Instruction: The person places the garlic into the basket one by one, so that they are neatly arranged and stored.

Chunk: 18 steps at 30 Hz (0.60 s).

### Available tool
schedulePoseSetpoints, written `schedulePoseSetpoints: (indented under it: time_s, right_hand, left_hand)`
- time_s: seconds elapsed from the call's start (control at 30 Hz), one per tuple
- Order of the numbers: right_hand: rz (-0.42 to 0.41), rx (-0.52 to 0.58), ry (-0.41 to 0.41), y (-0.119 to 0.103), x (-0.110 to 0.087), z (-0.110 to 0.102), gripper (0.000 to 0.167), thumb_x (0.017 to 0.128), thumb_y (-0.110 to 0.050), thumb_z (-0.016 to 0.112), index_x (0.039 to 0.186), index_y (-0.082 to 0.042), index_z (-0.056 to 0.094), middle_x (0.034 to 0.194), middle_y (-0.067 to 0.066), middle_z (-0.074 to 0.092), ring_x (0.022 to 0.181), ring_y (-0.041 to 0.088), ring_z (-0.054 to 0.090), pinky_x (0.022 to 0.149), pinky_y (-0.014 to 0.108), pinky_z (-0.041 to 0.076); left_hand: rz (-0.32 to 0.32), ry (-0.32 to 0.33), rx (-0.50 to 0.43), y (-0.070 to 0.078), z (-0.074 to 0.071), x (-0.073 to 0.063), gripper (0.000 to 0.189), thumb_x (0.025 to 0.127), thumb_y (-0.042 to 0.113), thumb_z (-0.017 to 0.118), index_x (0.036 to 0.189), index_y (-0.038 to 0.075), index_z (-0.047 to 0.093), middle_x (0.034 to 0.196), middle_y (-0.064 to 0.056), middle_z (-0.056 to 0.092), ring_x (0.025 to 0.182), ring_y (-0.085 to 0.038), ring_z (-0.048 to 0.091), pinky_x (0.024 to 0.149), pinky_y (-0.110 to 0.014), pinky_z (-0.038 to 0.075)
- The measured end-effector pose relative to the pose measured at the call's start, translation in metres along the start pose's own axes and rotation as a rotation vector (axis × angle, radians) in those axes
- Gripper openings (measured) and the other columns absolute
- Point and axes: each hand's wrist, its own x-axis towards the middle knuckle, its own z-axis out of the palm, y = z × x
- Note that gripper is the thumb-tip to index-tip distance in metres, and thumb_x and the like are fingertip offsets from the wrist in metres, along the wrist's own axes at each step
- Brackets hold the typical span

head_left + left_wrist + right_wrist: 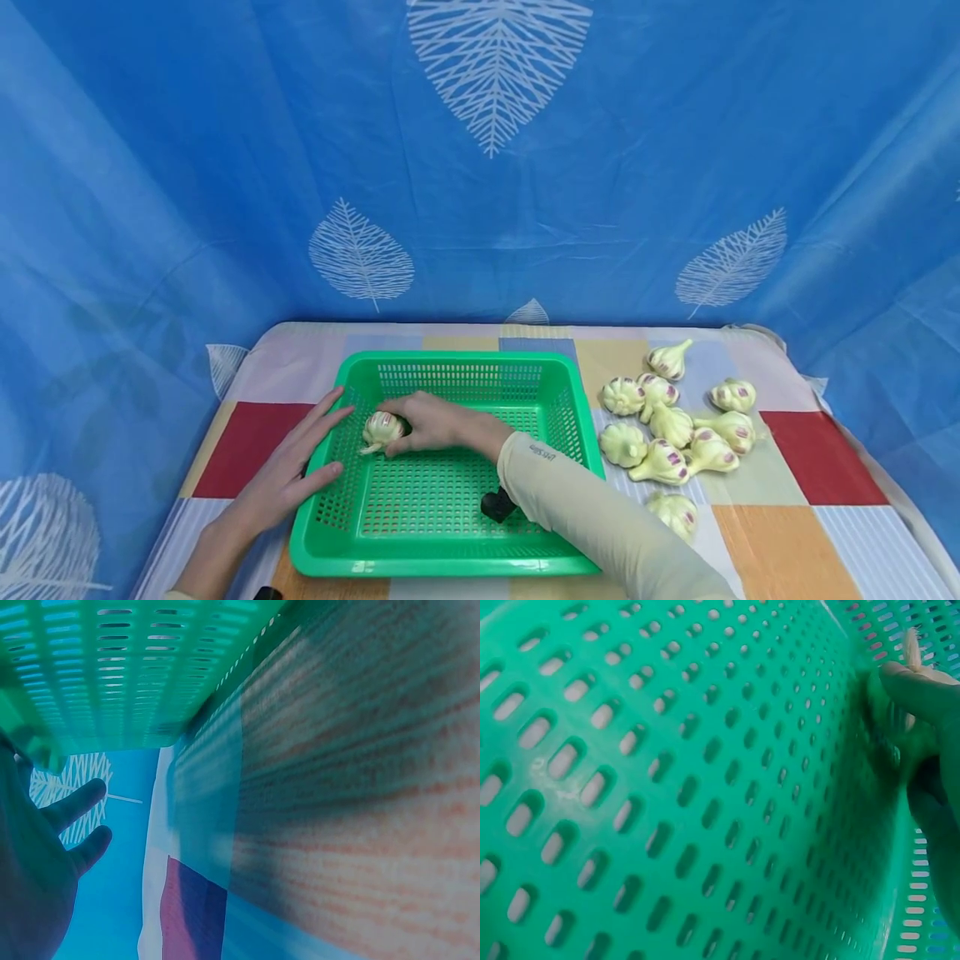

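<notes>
One garlic bulb (382, 428) sits inside the green perforated basket (450, 567), toward its left end, and the right hand (435, 423) comes to it from the right, its thumb on the near side and fingers on the far side, pinching the bulb between them. The bulb thus lies to the left of that hand, its wispy end pointing left and toward the person, so its long axis seems to run slantwise; whether it touches the basket's floor cannot be told. The left hand (288, 471), its fingers spread, is at the left rim, close to the bulb but apart from it. The loose garlic bulbs (671, 425) lie on the cloth-covered counter (780, 546) beyond the basket's right side, nearer the right arm.
</notes>
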Motion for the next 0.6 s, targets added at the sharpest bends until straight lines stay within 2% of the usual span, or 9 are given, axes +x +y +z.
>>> schedulePoseSetpoints:
  time_s: [0.2,0.3,0.4,0.6]
  right_hand:
    - [0.008,-0.012,0.002,0.000,-0.001,0.002,0.072,0.091,-0.037,0.076,0.148,-0.005,0.047,0.124,0.003,0.065,0.084,-0.003,0.061,0.073,0.015,0.048]
    - [0.025,-0.038,-0.001,-0.002,-0.002,0.003,0.083,0.088,-0.043,0.078,0.152,-0.005,0.041,0.141,0.008,0.057,0.102,0.003,0.063,0.085,0.016,0.048]
    - [0.022,-0.078,0.005,-0.005,-0.004,0.004,0.092,0.085,-0.047,0.079,0.154,-0.004,0.037,0.153,0.012,0.046,0.126,0.013,0.055,0.101,0.021,0.042]
    - [0.016,-0.106,0.033,-0.011,-0.007,0.003,0.095,0.085,-0.046,0.080,0.155,-0.001,0.034,0.156,0.016,0.040,0.134,0.019,0.049,0.107,0.023,0.038]
  left_hand:
    - [0.003,0.005,-0.002,0.000,0.001,-0.001,0.069,0.091,0.014,0.065,0.154,0.011,0.040,0.167,-0.003,0.017,0.149,-0.012,0.018,0.100,-0.073,0.030]
    - [0.005,0.007,0.004,0.000,0.002,-0.002,0.068,0.091,0.014,0.065,0.154,0.011,0.040,0.167,-0.003,0.018,0.149,-0.012,0.018,0.099,-0.073,0.030]
    - [0.014,0.013,0.005,0.000,0.003,-0.003,0.069,0.091,0.013,0.065,0.154,0.011,0.040,0.167,-0.004,0.018,0.148,-0.012,0.019,0.098,-0.074,0.030]
    - [0.020,0.025,0.011,0.000,0.006,-0.005,0.069,0.090,0.013,0.066,0.154,0.011,0.041,0.167,-0.004,0.019,0.148,-0.010,0.018,0.098,-0.074,0.031]
